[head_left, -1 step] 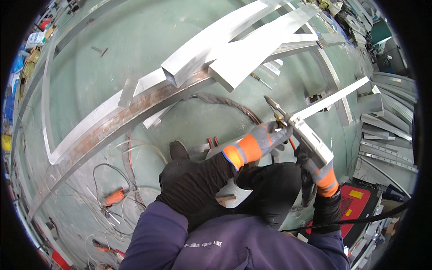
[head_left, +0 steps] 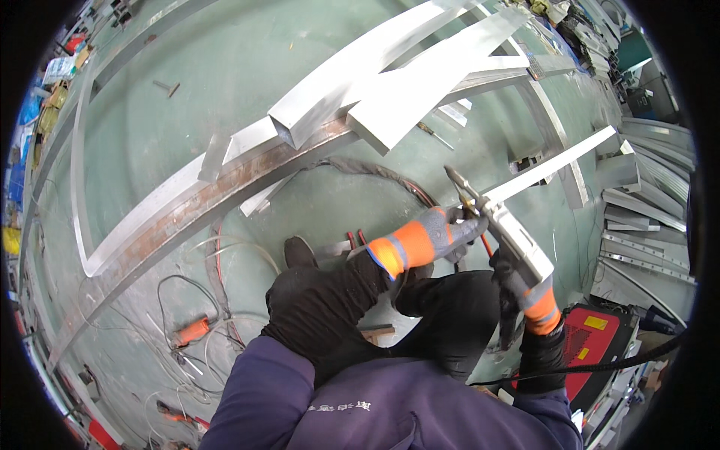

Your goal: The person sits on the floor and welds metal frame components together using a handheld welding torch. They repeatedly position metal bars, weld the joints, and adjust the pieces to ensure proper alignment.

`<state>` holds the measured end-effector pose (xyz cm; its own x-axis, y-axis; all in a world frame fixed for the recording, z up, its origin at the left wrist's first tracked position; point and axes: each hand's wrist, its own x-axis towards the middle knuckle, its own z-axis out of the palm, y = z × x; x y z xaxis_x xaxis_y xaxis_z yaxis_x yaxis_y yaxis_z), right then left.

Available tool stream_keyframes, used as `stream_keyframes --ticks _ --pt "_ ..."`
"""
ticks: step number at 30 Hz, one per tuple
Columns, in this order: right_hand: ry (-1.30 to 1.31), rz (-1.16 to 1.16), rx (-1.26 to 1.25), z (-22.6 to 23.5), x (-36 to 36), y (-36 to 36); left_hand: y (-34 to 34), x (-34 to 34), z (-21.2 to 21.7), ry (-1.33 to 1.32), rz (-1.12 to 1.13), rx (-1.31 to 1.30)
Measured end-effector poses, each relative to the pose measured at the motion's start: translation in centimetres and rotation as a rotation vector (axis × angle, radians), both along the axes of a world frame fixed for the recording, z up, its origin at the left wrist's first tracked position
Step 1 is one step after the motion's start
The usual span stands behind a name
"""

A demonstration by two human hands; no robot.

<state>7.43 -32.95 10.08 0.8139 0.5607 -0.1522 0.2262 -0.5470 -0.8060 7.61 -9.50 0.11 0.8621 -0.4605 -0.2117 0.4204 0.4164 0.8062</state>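
Both my hands wear grey gloves with orange bands. My right hand (head_left: 519, 279) is wrapped round the rear of a silver welding gun (head_left: 517, 236), whose pointed nozzle aims up and left, away from me. At the front of the gun, beside small brass-coloured fittings near the nozzle, my left hand (head_left: 442, 236) is closed with its fingers bent. Its fingertips are partly hidden, but they appear to grip the gun's front part. Beyond the gun, a narrow white metal strip (head_left: 559, 161) slants away to the right; whether it touches the gun I cannot tell.
A long rusty beam (head_left: 247, 171) crosses ahead, bearing bright metal box sections (head_left: 420, 90). A screwdriver (head_left: 435, 135) lies on the green floor. Left are an orange power tool (head_left: 193, 331) and loose cables. To the right stand a red machine (head_left: 589, 341) and stacked metal profiles (head_left: 649, 202).
The gun's nozzle has dipped slightly toward me. My left hand has shifted a little to the left with it. Everything else looks the same.
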Motion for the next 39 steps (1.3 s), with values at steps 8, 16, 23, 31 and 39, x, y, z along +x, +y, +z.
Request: stream_keyframes --ticks 8,16,23,31,39 --pt "0.158 -0.2 0.048 -4.9 -10.3 -2.3 9.2 3.0 0.0 0.12 0.204 0.389" --pt "0.568 -0.103 0.174 -7.5 -12.6 0.9 13.8 4.3 -6.3 0.009 0.92 0.561" --pt "0.599 0.091 0.095 -4.9 -9.3 0.1 12.5 4.4 -5.3 0.064 1.046 0.336" --pt "0.471 0.192 0.09 -3.5 -5.8 -0.2 12.5 6.9 -7.6 0.262 0.984 0.241" --pt "0.275 0.303 -0.011 -4.6 2.5 0.7 11.0 8.6 -6.9 0.315 0.998 -0.022"
